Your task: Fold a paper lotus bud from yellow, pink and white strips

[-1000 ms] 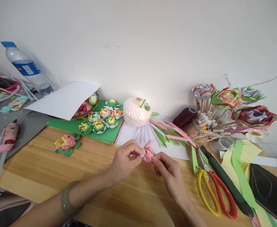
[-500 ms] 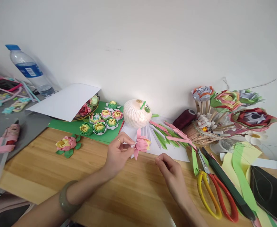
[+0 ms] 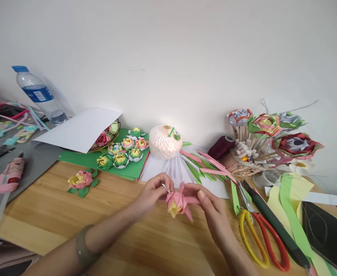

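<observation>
A pink paper flower with a yellow centre is held between both hands above the wooden table, its yellow side tipped down toward me. My left hand, with a ring on one finger, pinches it from the left near its white tip. On the other side my right hand has thumb and fingers closed on a pink strip sticking out of the flower. Behind the hands, a white textured round lamp glows, with white, green and pink paper strips fanned out at its foot.
At left lie a finished pink flower, a pink glue gun and a water bottle. Several small flowers rest on green card. Scissors, a dark green cutter, a black tablet and a flower basket are at right.
The flower has come down toward me and turned, its yellow centre now facing down. My right hand, earlier apart from it, has risen and taken hold of a pink strip.
</observation>
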Motion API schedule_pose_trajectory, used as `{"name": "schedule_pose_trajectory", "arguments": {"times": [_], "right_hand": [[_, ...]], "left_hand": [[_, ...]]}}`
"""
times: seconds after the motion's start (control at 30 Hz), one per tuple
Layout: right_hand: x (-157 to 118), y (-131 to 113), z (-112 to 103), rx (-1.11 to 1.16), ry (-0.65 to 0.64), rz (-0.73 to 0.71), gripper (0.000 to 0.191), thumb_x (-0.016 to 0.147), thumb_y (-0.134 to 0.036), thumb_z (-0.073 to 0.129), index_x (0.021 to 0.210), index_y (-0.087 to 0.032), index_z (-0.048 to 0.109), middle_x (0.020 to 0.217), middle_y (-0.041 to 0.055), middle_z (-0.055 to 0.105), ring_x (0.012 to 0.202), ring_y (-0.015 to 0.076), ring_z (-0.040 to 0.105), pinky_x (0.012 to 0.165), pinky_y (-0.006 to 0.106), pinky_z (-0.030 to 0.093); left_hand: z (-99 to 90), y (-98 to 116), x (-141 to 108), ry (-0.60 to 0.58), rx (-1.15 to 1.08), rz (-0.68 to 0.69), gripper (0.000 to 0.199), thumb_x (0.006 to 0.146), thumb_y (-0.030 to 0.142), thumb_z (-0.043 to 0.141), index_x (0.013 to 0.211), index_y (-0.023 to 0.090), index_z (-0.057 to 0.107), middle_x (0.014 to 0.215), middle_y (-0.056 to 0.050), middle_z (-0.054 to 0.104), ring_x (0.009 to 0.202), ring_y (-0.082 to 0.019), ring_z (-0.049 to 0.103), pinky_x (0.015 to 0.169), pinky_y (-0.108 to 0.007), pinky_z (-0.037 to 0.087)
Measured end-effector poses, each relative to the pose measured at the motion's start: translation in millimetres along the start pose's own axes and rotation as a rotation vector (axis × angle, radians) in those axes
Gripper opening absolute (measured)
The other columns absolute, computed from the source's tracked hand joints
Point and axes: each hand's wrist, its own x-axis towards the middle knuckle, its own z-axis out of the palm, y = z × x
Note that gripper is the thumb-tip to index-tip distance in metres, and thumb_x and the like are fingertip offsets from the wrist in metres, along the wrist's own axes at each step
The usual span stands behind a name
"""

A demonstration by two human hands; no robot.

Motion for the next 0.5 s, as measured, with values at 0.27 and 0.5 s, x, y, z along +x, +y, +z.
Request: {"name": "schedule_pose_trajectory", "arguments": {"times": [0.27,0.5], "right_hand": [[-0.6,-0.9,10.0,0.028,0.084,0.105,0.031,0.066,-0.036,0.068,0.09,-0.017,0.064,0.074,0.0029,0.066,0.066,0.016,0.06,0.063,0.027,0.049],[-5.5,1.7,11.3,-0.135,0.13,-0.127,0.01,0.072,-0.027,0.065,0.079,-0.019,0.066,0.074,0.0028,0.066,0.066,0.0154,0.061,0.059,0.025,0.05]], "left_hand": [[-2.2,-7.2,2.9,0.002,0.28,0.05,0.007,0.065,0.013,0.051,0.061,0.015,0.045,0.064,0.002,0.046,0.061,-0.01,0.043,0.058,-0.022,0.035],[3.4,-3.9,-2.4,-0.083,0.297,0.016,0.007,0.07,0.02,0.057,0.073,0.013,0.054,0.071,-0.001,0.057,0.068,-0.012,0.053,0.063,-0.023,0.041]]}}
